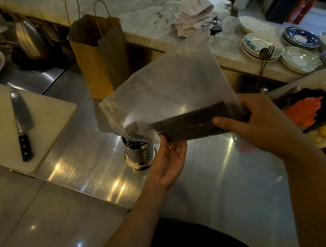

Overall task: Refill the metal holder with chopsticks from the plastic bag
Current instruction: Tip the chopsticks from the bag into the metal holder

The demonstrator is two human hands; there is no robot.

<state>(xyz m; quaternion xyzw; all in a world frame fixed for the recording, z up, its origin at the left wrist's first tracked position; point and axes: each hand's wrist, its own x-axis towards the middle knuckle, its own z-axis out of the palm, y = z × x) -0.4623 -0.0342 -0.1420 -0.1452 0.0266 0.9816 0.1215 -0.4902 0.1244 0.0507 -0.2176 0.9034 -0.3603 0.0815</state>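
Over metal holder [139, 156], bagged chopsticks [188, 123] run left-right, slightly tilted.

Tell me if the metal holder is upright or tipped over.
Upright. The metal holder stands on its base on the steel counter, mouth facing up; the plastic bag held above hides part of its rim.

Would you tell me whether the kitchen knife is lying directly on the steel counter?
No, the kitchen knife lies on the white cutting board, which itself rests on the steel counter.
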